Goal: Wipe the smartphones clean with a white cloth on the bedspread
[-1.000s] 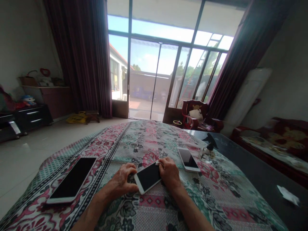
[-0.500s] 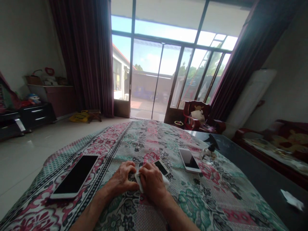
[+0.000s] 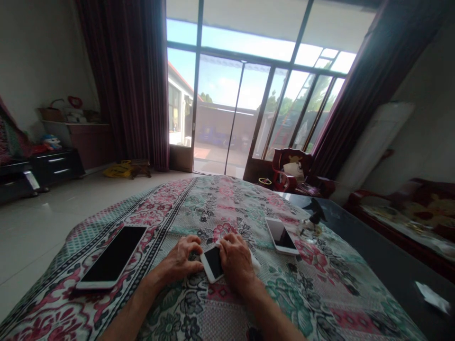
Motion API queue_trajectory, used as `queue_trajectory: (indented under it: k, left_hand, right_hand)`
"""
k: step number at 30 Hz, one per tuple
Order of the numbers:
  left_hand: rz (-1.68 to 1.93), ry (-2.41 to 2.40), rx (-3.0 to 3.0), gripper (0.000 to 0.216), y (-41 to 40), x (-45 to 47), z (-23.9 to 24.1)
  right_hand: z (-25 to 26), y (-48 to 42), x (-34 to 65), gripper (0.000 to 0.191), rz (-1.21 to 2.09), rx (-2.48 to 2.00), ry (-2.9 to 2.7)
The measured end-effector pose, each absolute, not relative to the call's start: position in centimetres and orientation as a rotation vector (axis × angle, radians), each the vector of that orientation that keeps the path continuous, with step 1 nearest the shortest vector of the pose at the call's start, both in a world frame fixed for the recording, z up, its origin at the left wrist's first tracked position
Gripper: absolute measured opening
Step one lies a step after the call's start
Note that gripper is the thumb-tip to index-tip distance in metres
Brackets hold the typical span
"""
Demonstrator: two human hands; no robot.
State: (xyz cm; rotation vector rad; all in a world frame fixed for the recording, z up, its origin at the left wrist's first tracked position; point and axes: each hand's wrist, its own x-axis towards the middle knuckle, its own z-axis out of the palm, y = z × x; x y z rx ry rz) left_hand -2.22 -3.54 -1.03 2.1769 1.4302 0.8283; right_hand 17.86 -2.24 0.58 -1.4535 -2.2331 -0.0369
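Observation:
A small white phone [image 3: 212, 263] with a dark screen lies on the flowered cloth between my hands, its right part hidden under my right hand. My left hand [image 3: 183, 258] is curled at its left side, thumb and fingertips on the edge, steadying it. Over the screen, my right hand [image 3: 237, 260] is closed on a crumpled white wipe [image 3: 255, 263], which shows past the hand's right side; whether it is tissue or fabric I cannot tell. A larger white phone [image 3: 113, 258] lies face up to the left. Another white phone [image 3: 282, 236] rests face up to the right.
The patterned cloth [image 3: 177, 312] covers the surface before me. Beyond the right-hand phone stands a clear bottle with a black spray top [image 3: 313, 222]. A dark tabletop [image 3: 377, 255] at right carries a white paper [image 3: 432, 297]. Armchair [image 3: 291, 173] and glass doors are farther back.
My right hand has shifted right and slightly up with the wipe, uncovering the left part of the small phone's screen. My left hand stays at the phone's left edge.

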Motion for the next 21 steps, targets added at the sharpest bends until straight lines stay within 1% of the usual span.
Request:
queue_trajectory:
  k: [8,12,21]
  left_hand:
    - [0.863,1.412,2.164,0.017,-3.1,-2.4,-1.9]
    - [0.865,1.408,2.16,0.012,-3.1,-2.2,-1.6]
    - [0.916,1.469,2.095,0.009,-3.1,-2.1,-1.3]
  right_hand:
    - [0.3,-3.1,16.0,0.02,0.098,-1.254,-2.332]
    - [0.3,-3.4,15.9,0.02,0.157,-1.159,-2.353]
    - [0.0,-3.1,15.6,0.016,0.161,-1.209,-2.3]
